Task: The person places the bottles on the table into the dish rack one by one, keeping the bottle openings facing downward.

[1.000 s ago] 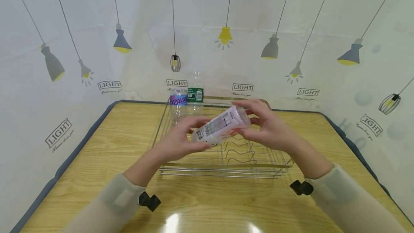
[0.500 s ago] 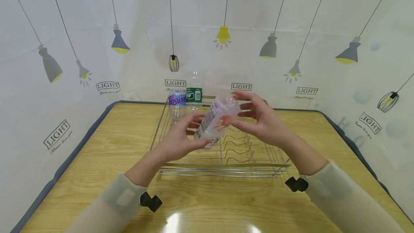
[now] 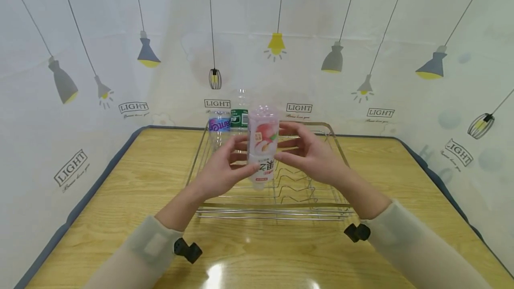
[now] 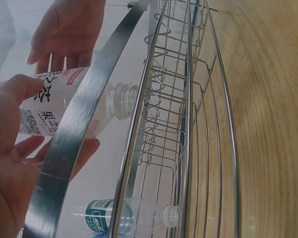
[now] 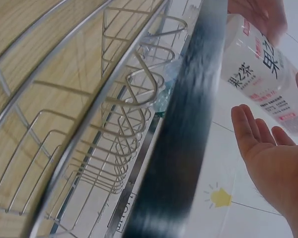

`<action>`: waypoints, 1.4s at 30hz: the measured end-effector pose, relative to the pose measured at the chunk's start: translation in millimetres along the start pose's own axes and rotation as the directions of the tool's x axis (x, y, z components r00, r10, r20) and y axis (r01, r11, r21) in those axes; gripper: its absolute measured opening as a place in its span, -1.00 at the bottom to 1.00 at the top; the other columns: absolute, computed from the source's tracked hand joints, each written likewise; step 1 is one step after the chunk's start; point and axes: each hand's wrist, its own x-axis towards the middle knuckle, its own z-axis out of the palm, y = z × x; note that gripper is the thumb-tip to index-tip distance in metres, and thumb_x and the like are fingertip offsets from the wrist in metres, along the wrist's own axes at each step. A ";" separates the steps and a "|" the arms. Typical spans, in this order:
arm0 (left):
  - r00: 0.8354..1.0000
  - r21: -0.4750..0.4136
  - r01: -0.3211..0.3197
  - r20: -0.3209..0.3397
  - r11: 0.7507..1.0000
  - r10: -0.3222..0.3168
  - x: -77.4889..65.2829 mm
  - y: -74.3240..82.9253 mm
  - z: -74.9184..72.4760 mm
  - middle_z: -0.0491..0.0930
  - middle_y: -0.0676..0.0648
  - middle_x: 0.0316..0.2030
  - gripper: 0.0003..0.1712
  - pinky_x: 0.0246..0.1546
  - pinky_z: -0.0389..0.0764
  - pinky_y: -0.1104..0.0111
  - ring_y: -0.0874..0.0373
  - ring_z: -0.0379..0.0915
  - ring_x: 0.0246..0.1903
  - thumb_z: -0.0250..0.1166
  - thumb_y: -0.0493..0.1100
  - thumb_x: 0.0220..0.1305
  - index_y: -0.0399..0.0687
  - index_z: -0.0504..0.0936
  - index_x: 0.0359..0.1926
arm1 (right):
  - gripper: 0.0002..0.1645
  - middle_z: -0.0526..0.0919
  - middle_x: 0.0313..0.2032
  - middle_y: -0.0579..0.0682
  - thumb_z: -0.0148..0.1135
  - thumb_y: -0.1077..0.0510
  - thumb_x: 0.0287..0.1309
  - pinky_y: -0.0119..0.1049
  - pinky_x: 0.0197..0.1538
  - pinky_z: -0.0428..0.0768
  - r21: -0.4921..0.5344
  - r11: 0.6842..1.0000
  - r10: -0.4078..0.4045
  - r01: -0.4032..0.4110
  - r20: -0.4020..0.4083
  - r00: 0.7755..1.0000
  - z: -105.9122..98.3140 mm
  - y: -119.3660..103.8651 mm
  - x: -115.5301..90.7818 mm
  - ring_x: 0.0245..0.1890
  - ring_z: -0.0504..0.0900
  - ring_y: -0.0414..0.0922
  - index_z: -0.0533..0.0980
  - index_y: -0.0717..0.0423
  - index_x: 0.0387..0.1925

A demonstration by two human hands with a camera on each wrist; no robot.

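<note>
A clear plastic drink bottle (image 3: 263, 139) with a white-pink peach label is held upside down over the wire dish rack (image 3: 277, 205), its base up. My left hand (image 3: 218, 171) grips its lower part, thumb across the front and fingers behind. In the left wrist view the bare threaded neck (image 4: 125, 100) points toward the rack. My right hand (image 3: 315, 153) is at the bottle's right side, thumb tip right at its edge. In the right wrist view its fingers (image 5: 258, 136) are loosely spread beside the bottle.
A green-labelled bottle (image 3: 239, 118) and a blue-purple-labelled bottle (image 3: 219, 124) stand at the rack's back left, the green one neck down. Wavy wire dividers (image 3: 295, 188) run along the rack's right half. A printed curtain (image 3: 257, 52) hangs behind the wooden table (image 3: 120, 177).
The bottle has swung from a slant, base toward the right, to nearly vertical with its base up. Its label has turned to show the peach. My right hand has shifted left beside it.
</note>
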 end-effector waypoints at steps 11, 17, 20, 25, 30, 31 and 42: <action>1.000 0.009 -0.021 -0.004 1.000 0.021 -0.9 1.1 1.5 0.51 -0.11 0.42 -0.17 0.33 0.68 -0.08 -0.14 0.56 0.39 0.44 -0.05 0.53 0.16 0.26 0.65 | -0.10 0.53 0.37 0.10 0.48 0.19 0.43 -0.08 0.26 0.76 0.012 1.000 0.002 -0.001 -0.009 1.000 13.9 -0.1 6.1 0.27 0.71 0.13 0.26 -0.06 0.63; 1.000 0.018 -0.021 -0.013 1.000 0.021 -1.4 2.0 1.0 0.50 -0.14 0.42 -0.16 0.31 0.70 -0.07 -0.14 0.55 0.36 0.44 -0.05 0.52 0.16 0.26 0.66 | -0.10 0.51 0.38 0.12 0.48 0.21 0.43 -0.04 0.28 0.76 0.035 0.999 0.014 -0.013 -0.020 1.000 17.0 -0.8 7.5 0.29 0.70 0.15 0.23 -0.04 0.63; 1.000 0.019 -0.023 -0.013 1.000 0.023 -1.5 2.6 0.9 0.50 -0.15 0.41 -0.16 0.31 0.70 -0.08 -0.15 0.56 0.36 0.44 -0.06 0.52 0.15 0.25 0.67 | -0.11 0.51 0.38 0.12 0.47 0.20 0.44 0.01 0.30 0.74 0.042 0.999 0.024 -0.023 -0.021 0.999 18.0 -0.4 8.3 0.30 0.70 0.16 0.23 -0.06 0.62; 1.000 0.024 -0.013 -0.013 1.000 0.014 -1.6 3.4 0.7 0.50 -0.15 0.41 -0.16 0.32 0.69 -0.09 -0.15 0.55 0.36 0.44 -0.05 0.52 0.15 0.26 0.67 | -0.10 0.52 0.40 0.14 0.46 0.18 0.45 0.06 0.33 0.72 0.028 0.999 0.026 -0.025 -0.024 0.999 18.0 -0.1 8.8 0.29 0.70 0.17 0.21 -0.06 0.63; 1.000 0.026 -0.015 -0.008 1.000 0.015 -1.5 2.8 0.7 0.51 -0.14 0.38 -0.18 0.31 0.70 -0.07 -0.14 0.56 0.35 0.43 -0.06 0.53 0.15 0.27 0.66 | -0.11 0.54 0.39 0.16 0.46 0.18 0.46 0.07 0.32 0.72 0.022 0.999 0.024 -0.023 -0.028 0.999 18.3 -0.2 8.4 0.28 0.70 0.17 0.20 -0.03 0.63; 1.000 0.024 -0.018 -0.006 1.000 0.018 -1.5 2.7 0.7 0.51 -0.14 0.38 -0.18 0.31 0.70 -0.07 -0.14 0.56 0.34 0.43 -0.06 0.53 0.15 0.28 0.66 | -0.11 0.54 0.38 0.15 0.46 0.17 0.46 0.06 0.32 0.73 0.024 0.999 0.028 -0.027 -0.029 0.999 18.5 -0.5 8.2 0.27 0.70 0.16 0.21 -0.05 0.63; 0.999 0.021 -0.054 0.000 0.998 0.054 -6.6 6.8 -5.9 0.52 -0.16 0.37 -0.21 0.32 0.70 -0.03 -0.14 0.57 0.35 0.43 -0.10 0.53 0.13 0.30 0.64 | -0.11 0.56 0.33 0.20 0.42 0.26 0.45 -0.10 0.25 0.75 0.081 0.997 -0.006 0.009 -0.037 0.999 16.7 -4.5 12.0 0.21 0.67 0.13 0.20 -0.01 0.64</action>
